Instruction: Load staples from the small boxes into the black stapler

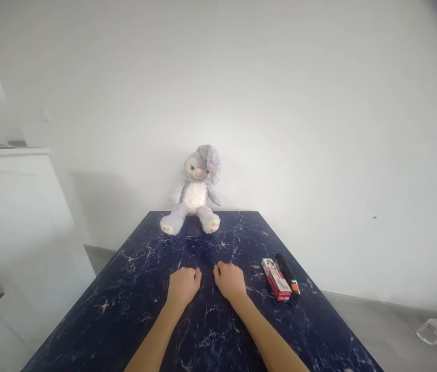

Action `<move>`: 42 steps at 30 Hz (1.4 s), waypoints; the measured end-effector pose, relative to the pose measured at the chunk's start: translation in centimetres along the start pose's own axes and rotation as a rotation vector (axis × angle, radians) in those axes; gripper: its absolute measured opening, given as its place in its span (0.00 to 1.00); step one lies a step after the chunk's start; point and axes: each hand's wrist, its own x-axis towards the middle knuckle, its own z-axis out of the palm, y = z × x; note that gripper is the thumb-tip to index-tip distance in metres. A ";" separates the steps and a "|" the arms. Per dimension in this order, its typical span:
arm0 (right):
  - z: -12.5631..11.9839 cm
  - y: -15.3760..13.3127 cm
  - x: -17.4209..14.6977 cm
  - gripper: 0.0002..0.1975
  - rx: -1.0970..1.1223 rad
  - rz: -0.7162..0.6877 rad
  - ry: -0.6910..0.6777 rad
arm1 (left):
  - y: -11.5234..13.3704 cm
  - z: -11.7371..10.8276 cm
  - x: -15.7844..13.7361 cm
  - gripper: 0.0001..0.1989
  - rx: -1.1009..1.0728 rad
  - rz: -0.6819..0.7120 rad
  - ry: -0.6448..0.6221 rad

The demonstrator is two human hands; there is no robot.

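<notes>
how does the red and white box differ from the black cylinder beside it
The box is flat-sided, the black cylinder round and slimmer. The box is red and white, the cylinder mostly black with an orange patch near one end. Both lie on the marbled table.

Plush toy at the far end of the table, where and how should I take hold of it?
Probably around the middle of the plush toy, below its arms, left hand and right hand on opposite sides, coming from the front: it sits upright facing you, the wall behind it.
</notes>
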 end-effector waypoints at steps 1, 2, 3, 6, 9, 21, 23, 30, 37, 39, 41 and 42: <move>0.1 0.0 0.0 0.18 0.001 -0.001 0.004 | -0.1 0.2 0.1 0.29 0.000 0.004 0.010; 0.2 0.1 0.0 0.18 0.004 -0.003 0.009 | -0.2 0.3 0.2 0.29 0.002 0.002 0.018; 0.2 0.1 0.0 0.18 0.009 -0.006 0.013 | -0.3 0.5 0.3 0.29 0.006 -0.003 0.025; 0.2 0.1 -0.1 0.18 0.015 -0.011 0.030 | -0.3 0.5 0.4 0.29 0.020 -0.010 0.036; -0.1 0.0 -0.2 0.18 -0.002 0.011 0.024 | 0.0 0.0 0.3 0.29 0.020 -0.004 0.020; -2.3 -0.5 -0.4 0.18 -0.002 0.087 -0.065 | 0.3 -1.0 0.0 0.29 0.049 -0.011 -0.030; -2.7 -0.5 -0.7 0.19 0.003 0.099 -0.077 | 0.6 -1.3 -0.3 0.28 0.069 0.007 -0.023; -2.6 -0.4 -1.2 0.18 -0.004 0.046 -0.059 | 0.8 -1.8 -0.9 0.27 0.051 0.004 -0.020; -2.0 0.2 -1.4 0.15 -0.021 -0.061 -0.007 | 0.7 -1.4 -1.0 0.26 0.002 -0.023 -0.024; -2.3 0.1 -2.3 0.13 -0.028 -0.101 0.086 | 0.6 -1.4 -0.9 0.27 0.006 -0.016 -0.039; -2.7 -0.1 -3.5 0.12 -0.051 -0.206 0.158 | 0.6 -1.4 -0.9 0.28 0.014 0.002 -0.052; -2.9 -0.1 -4.2 0.12 -0.065 -0.285 0.171 | 0.6 -1.5 -0.9 0.28 0.018 0.011 -0.056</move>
